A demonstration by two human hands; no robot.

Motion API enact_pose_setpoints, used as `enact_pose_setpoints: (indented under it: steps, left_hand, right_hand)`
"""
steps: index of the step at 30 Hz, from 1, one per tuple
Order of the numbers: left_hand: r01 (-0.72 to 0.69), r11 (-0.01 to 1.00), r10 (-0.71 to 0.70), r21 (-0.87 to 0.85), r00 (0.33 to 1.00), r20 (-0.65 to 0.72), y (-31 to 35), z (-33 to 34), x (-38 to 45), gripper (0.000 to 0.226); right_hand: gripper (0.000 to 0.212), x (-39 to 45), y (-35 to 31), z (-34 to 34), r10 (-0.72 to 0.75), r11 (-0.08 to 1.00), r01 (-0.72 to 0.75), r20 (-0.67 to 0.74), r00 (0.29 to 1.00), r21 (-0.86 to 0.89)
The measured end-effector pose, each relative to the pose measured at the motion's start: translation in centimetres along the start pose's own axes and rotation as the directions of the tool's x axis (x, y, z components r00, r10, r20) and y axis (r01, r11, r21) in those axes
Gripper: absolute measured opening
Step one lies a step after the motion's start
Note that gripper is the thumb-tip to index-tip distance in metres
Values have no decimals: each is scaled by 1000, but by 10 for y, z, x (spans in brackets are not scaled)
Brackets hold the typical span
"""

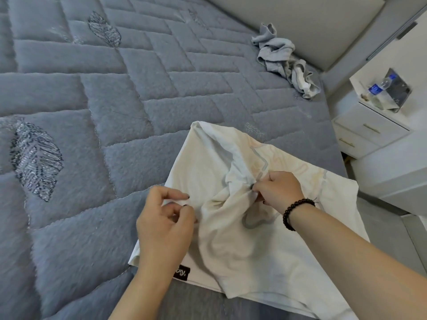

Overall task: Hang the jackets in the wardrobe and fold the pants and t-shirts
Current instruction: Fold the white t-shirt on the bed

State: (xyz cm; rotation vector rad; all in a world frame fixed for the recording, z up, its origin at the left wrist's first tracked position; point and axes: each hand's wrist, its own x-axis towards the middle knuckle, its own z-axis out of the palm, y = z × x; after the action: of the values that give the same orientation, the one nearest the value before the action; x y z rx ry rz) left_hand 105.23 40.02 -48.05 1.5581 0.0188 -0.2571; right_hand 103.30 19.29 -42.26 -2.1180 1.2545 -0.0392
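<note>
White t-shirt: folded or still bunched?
Bunched, not folded: the white t-shirt lies rumpled on the bed, its middle gathered where the right hand pinches it.

Grey quilted bed [143,84], padded headboard [312,24], white nightstand [369,128], pale floor [413,241]

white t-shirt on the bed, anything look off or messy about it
The white t-shirt is not flat: its middle is bunched into twisted creases where the right hand pinches it, while the left hand pinches its left edge. A grey garment also lies crumpled, unfolded, near the headboard.
</note>
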Motion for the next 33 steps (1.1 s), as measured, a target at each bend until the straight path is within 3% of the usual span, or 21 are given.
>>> enact_pose_setpoints:
  steps: [3,6,8,10,11,13,15,18,22,26,28,31,33]
  left_hand:
    - [-39,981,-4,191,976,219,2,6,-5,9]
    - [-99,972,36,214,960,277,4,9,-9,42]
    - [-82,977,29,199,966,255,3,9,-8,44]
    - [-93,955,15,280,963,269,1,8,-8,28]
    - [-110,943,22,315,963,268,0,9,-8,17]
    - [-113,949,43,294,972,232,0,11,-8,7]
    - [-77,972,35,223,982,186,0,11,-7,13]
    - [-101,967,57,233,981,187,-2,10,-7,18]
    - [-264,913,204,311,956,211,-7,10,-8,10]
    - [-485,815,422,318,872,248,-17,12,-5,23]
    - [-572,757,528,315,820,221,-21,14,-3,19]
    - [-683,659,668,313,724,172,-22,14,1,15]
    - [-726,607,705,324,680,200,-21,12,1,14]
  right_hand:
    - [7,-1,-2,3,-55,996,56,11,998,-66]
    - [35,-6,-12,10,-285,943,281,3,959,-177]
    - [41,-12,-23,15,-543,801,518,1,840,-301]
    - [36,-9,-33,19,-638,593,599,139,757,-538]
    - [37,-6,-37,20,-597,500,566,213,773,-655]
    - [37,4,-45,20,-484,411,447,225,846,-795]
    - [30,12,-52,16,-413,403,371,196,890,-837]
    - [28,19,-59,16,-323,378,384,269,907,-842]
    - [12,25,-66,19,-230,334,404,342,911,-852]
    - [35,19,-67,20,-189,256,438,400,897,-862]
    - [29,18,-67,23,-245,233,454,400,883,-860]
    - [13,17,-75,25,-365,433,474,332,870,-766]
    - [14,14,-87,22,-436,578,479,247,866,-661]
